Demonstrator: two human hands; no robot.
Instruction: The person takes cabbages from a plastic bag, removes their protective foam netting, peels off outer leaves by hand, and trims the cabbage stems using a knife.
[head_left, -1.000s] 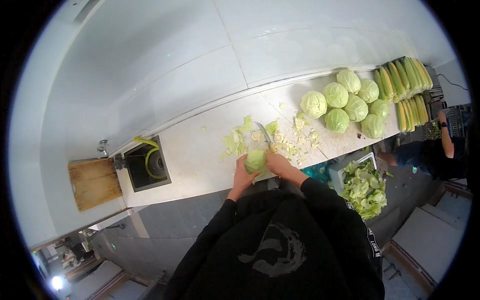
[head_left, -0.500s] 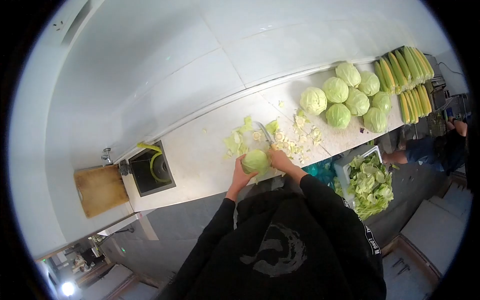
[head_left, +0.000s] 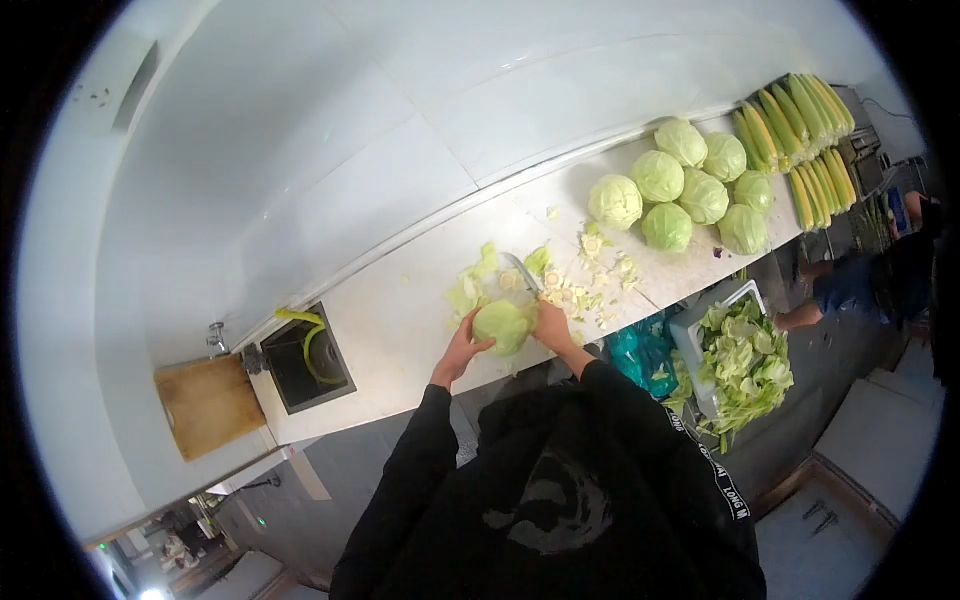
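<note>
Head view: cupping a green cabbage (head_left: 503, 327) at the front of the table (head_left: 400, 320) in the half-curled left hand (head_left: 463, 346), seemingly for steadiness; clasping a knife (head_left: 524, 272) in the closed right hand (head_left: 551, 326) beside it, pointing the blade away from the body, perhaps for safety.

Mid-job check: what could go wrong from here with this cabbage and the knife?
1. The right hand grips the knife close to the cabbage that the left hand holds; a slip might cut the left hand.
2. The cabbage is near the front edge of the counter, so if the grip loosens it could drop to the floor.
3. Leaves heap over the bin; more might spill out.
</note>
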